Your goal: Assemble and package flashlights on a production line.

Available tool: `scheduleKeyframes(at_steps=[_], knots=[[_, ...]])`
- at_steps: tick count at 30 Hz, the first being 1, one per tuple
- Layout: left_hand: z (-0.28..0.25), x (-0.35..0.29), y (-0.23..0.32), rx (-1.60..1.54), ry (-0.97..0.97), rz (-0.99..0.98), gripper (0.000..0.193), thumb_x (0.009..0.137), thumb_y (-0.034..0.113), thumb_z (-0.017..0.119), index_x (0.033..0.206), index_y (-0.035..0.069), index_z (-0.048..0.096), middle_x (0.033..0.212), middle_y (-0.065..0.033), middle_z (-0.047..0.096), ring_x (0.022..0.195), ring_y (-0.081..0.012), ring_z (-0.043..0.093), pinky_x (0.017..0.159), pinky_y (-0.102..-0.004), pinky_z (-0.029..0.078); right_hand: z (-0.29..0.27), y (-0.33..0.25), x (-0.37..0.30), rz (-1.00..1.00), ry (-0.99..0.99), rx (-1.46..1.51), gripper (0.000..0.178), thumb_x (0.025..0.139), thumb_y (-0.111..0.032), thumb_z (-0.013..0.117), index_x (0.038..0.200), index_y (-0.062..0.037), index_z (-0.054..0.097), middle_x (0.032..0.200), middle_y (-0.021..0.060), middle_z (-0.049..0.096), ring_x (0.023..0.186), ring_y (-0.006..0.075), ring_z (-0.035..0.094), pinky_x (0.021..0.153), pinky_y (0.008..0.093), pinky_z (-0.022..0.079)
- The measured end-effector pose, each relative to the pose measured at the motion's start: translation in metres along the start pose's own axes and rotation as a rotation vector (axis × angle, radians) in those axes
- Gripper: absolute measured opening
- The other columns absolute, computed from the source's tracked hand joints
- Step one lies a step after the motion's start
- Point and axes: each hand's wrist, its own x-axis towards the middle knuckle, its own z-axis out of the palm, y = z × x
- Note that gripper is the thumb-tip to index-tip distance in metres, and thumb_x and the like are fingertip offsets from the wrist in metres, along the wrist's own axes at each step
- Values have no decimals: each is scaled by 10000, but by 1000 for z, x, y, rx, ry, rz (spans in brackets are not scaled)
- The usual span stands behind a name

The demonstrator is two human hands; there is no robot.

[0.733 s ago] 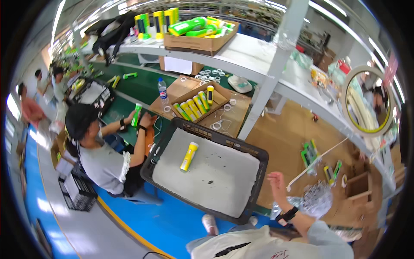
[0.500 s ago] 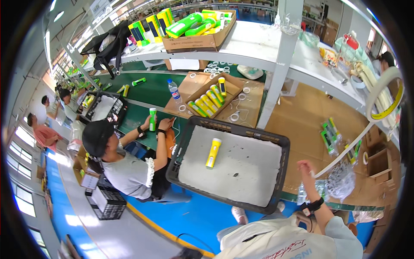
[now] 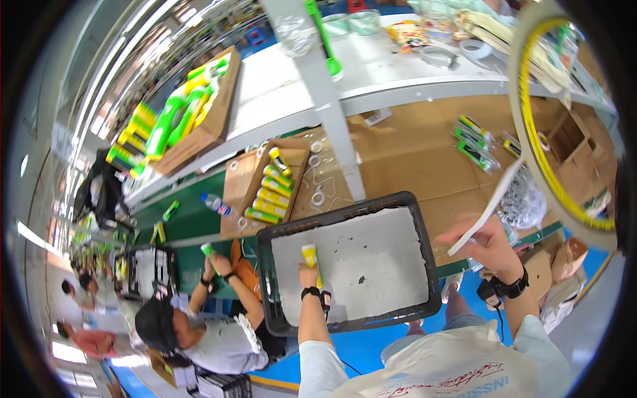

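Note:
My left hand point(image 3: 308, 275) is closed round a yellow flashlight point(image 3: 309, 253) with a white head, over the grey sheet at the left side of the black crate point(image 3: 434, 278). My right hand point(image 3: 489, 240) is up beyond the crate's right edge, fingers stretched leftward and a little blurred. A white tape strip point(image 3: 486, 215) crosses in front of this hand, its free end by the fingers. I see no clear pinch on it. The strip runs down from a large tape roll point(image 3: 527, 99) with a yellow inner ring, at the upper right.
Behind the crate, a cardboard box point(image 3: 300, 174) holds several yellow-green flashlights. More lie in a carton point(image 3: 213, 123) on the white shelf point(image 3: 265, 79). A grey post point(image 3: 335, 126) rises behind the crate. To the left, a co-worker point(image 3: 199, 331) handles a green flashlight. Bagged flashlights point(image 3: 472, 144) lie at right.
My left hand has come into view and taken hold of the yellow flashlight in the crate. My right hand has turned, its fingers now pointing left. The view has tilted and swung right.

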Motion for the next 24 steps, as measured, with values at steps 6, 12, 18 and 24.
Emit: scheduleKeyframes(at_steps=[6,12,18,24], knots=[[-5,-16,33,-108,6,-46,525,656,282,737,971,-47,476,951,-250,598,900,-392,601,767,-438,487,-3,6,-18,67,-309,2,254,814,19,545,1035,-45,652,890,78,616,740,149,583,625,265,458],[-60,-61,98,-706,132,142,386,777,218,705,963,-20,464,817,-135,587,699,-221,609,642,-374,505,12,11,-28,-20,-470,88,179,828,-71,592,993,-40,655,898,65,632,766,145,574,624,250,451],[-164,-213,216,-1572,-190,-75,416,965,418,399,1098,29,467,828,-117,589,617,-182,594,592,-312,513,29,14,-34,-76,-490,416,170,851,-143,610,945,-5,645,850,69,620,699,130,560,613,244,436],[-201,-293,257,-1537,-41,60,421,977,406,354,1099,19,470,778,-123,572,572,-176,562,551,-296,490,43,14,-47,76,-429,630,122,841,-57,588,944,3,615,798,61,578,686,110,559,579,222,422]])
